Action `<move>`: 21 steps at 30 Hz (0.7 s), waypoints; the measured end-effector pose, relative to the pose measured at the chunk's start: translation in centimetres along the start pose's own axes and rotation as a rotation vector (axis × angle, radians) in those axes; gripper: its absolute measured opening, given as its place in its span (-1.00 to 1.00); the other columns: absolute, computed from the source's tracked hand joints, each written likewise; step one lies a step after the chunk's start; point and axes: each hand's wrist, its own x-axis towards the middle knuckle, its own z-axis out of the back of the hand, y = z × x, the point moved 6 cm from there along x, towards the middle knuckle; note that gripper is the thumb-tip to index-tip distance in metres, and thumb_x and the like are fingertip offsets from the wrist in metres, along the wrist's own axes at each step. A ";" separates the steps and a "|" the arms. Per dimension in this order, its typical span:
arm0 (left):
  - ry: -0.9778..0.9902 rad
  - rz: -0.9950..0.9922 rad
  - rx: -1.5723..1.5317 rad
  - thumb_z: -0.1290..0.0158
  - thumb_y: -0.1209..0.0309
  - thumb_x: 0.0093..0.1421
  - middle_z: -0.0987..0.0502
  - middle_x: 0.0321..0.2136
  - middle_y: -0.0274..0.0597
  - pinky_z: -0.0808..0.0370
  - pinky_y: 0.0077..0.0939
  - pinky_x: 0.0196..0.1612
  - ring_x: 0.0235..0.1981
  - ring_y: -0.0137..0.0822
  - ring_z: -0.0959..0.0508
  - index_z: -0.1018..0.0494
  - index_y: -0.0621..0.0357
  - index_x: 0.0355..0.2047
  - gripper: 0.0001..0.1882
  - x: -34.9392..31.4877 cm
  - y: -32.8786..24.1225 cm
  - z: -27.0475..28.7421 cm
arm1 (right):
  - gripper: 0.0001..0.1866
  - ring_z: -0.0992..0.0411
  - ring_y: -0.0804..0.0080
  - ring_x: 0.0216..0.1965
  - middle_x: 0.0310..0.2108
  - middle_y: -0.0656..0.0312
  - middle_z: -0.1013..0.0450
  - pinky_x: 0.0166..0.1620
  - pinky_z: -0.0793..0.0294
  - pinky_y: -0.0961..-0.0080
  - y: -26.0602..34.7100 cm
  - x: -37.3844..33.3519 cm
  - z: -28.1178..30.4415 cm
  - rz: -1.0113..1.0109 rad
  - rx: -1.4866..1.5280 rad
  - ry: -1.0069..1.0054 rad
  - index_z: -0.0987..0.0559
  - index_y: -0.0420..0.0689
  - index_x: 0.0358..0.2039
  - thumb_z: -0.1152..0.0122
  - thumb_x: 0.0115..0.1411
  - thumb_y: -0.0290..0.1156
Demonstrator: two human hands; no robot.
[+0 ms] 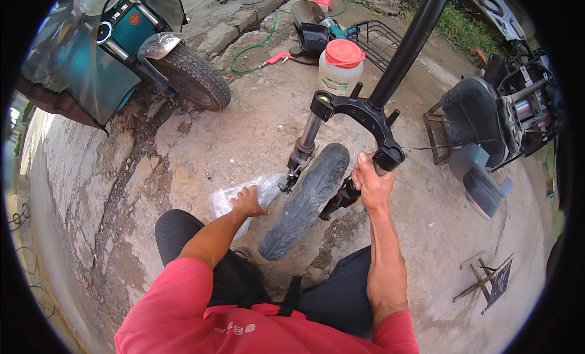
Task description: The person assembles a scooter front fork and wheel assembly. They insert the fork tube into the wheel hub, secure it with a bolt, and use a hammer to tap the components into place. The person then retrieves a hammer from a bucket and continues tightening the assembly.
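My right hand (374,182) grips one leg of a black front fork (368,116), just below its clamp. The fork stands tilted, its long steering tube leaning up and to the right. Its other leg (304,140) ends in a bare metal lower part. Between the two legs is a worn black tyre (309,198), close in front of my knees. Fingers spread, my left hand (248,201) lies over crumpled clear plastic wrap (268,188) on the ground, left of the tyre. Whether its palm presses on the wrap is hidden.
A teal three-wheeler (122,49) stands at the far left. Beyond the fork are a red-lidded plastic jar (341,64), a wire basket (375,40) and a red air gun (277,58) on a green hose. To the right are a partly stripped scooter (487,116) and a small folding stool (487,281).
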 end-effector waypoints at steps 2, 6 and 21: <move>-0.223 -0.077 0.166 -0.29 -0.09 0.06 -0.12 0.38 0.13 -0.27 0.30 0.25 0.33 0.18 -0.29 0.03 -0.06 0.44 0.07 1.1 1.3 -4.9 | -0.74 -0.21 0.57 -0.74 -0.67 0.29 -0.30 -0.65 -0.23 0.56 -0.4 -0.2 -0.5 -0.017 0.014 0.019 -0.43 -0.19 -0.47 -0.29 0.30 -0.41; -0.186 -0.144 -0.049 -0.05 0.25 0.20 -0.55 0.02 0.25 -0.55 0.01 0.03 -0.03 0.23 -0.61 -0.42 0.10 0.07 -0.56 4.5 3.2 -4.9 | -0.73 -0.20 0.57 -0.75 -0.69 0.29 -0.28 -0.66 -0.23 0.55 -0.7 -0.6 -1.0 -0.034 0.028 0.024 -0.42 -0.18 -0.49 -0.30 0.28 -0.41; -0.414 -0.172 -0.208 0.01 0.43 0.09 -0.58 0.03 0.11 -0.48 -0.14 0.16 0.08 0.11 -0.55 -0.53 0.08 0.08 -0.50 4.2 6.4 15.7 | -0.76 -0.16 0.58 -0.76 -0.70 0.33 -0.24 -0.64 -0.22 0.54 -0.6 -1.7 -2.0 -0.001 0.044 0.073 -0.41 -0.13 -0.45 -0.29 0.30 -0.44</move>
